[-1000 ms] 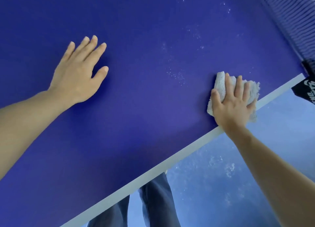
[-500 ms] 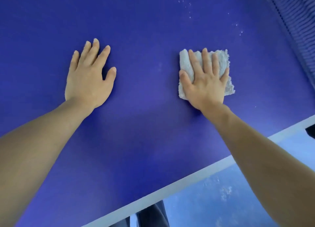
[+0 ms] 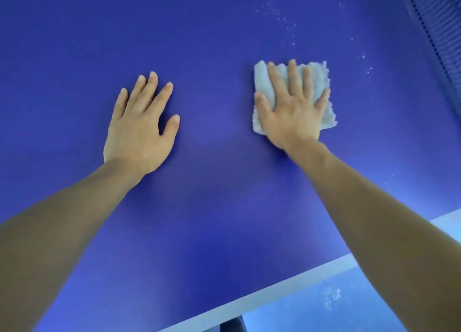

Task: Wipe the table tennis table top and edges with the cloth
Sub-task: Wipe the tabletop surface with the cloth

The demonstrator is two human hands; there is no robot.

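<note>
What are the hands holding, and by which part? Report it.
Nothing is gripped. The right hand presses flat-fingered on the middle of the cloth; the left hand rests bare on the table tennis table.

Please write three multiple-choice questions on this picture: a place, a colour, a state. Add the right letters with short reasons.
1. Where does the pale grey fluffy cloth lie?
A. under the right hand
B. in a bucket
C. on a chair

2. What colour is the flat table tennis table top?
A. green
B. dark blue
C. red

3. How is the left hand?
A. gripping the cloth
B. clenched in a fist
C. flat on the table top, fingers straight

Answers: A, fingers spread over it; B, blue surrounds both hands; C, palm down, holding nothing.
</note>
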